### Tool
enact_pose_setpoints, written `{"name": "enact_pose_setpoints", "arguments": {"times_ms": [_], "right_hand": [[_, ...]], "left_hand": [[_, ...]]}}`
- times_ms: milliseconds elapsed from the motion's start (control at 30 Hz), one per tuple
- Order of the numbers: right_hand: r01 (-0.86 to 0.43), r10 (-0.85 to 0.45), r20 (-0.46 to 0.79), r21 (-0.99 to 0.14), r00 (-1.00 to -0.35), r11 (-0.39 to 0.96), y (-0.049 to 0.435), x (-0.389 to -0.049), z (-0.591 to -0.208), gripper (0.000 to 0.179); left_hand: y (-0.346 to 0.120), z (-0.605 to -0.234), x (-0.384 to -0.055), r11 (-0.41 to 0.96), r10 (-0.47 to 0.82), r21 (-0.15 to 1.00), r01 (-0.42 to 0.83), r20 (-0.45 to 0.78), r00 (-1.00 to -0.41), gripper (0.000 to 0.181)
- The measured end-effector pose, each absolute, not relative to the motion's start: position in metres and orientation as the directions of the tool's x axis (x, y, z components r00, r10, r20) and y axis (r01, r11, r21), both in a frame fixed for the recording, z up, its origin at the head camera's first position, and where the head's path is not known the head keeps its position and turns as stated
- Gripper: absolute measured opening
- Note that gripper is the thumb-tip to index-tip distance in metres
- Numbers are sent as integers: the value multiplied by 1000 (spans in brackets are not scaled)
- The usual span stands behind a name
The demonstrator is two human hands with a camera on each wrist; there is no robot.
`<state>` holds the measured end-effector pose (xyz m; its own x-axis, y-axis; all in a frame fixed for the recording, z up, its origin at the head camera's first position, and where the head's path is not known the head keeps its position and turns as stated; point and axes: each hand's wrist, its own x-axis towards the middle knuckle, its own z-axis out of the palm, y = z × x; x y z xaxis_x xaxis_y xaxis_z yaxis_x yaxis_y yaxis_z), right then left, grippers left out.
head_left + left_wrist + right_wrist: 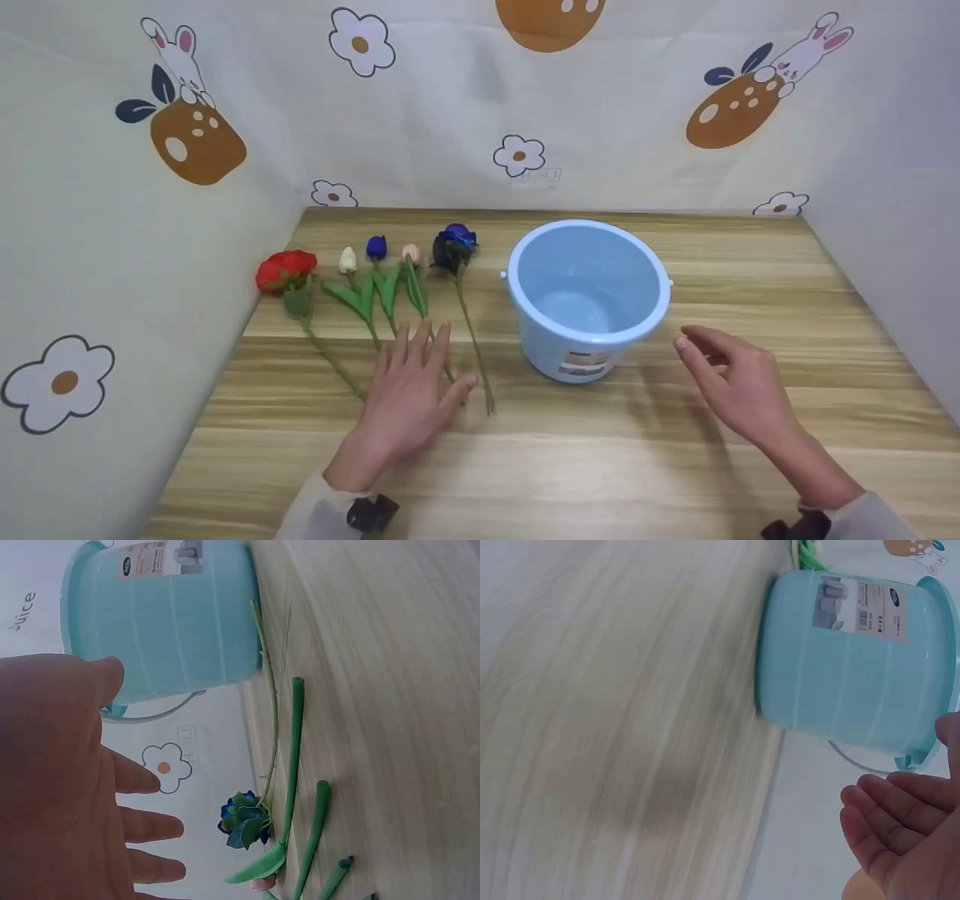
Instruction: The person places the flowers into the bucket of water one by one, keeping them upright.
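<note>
In the head view my left hand hovers palm down over the lower stems of several artificial flowers, fingers spread and holding nothing. Under and beyond it lie a red flower, a white tulip, a blue tulip, a pink tulip and a dark blue rose. The left wrist view shows air between the palm and the green stems. A light blue bucket stands upright to the right of the flowers. Just right of it my right hand is raised, fingers loosely bent and apart from the bucket.
The wood-grain table meets a patterned cloth backdrop behind and at the left. A thin bucket handle hangs down the bucket's far side. A printed label is on the bucket's front.
</note>
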<state>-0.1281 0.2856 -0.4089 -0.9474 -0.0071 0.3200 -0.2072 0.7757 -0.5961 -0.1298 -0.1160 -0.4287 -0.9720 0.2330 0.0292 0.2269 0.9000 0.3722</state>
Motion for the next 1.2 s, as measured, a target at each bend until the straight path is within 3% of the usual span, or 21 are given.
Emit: {"name": "enact_pose_setpoints", "arguments": {"times_ms": [300, 700, 933, 1200], "right_hand": [[-102, 92, 203, -773, -975, 627, 279, -135, -401, 41], [-89, 96, 178, -806, -979, 586, 274, -142, -400, 41], [-59, 88, 122, -855, -989, 516, 273, -147, -396, 44], [-83, 68, 122, -906, -990, 415, 270, -152, -398, 39]], "left_hand": [[-110, -426, -136, 847, 227, 487, 215, 36, -973, 76], [-107, -414, -160, 712, 213, 691, 125, -42, -976, 61], [-113, -414, -181, 501, 188, 862, -79, -198, -962, 55], [-128, -408, -205, 336, 152, 910, -242, -306, -940, 46]]}}
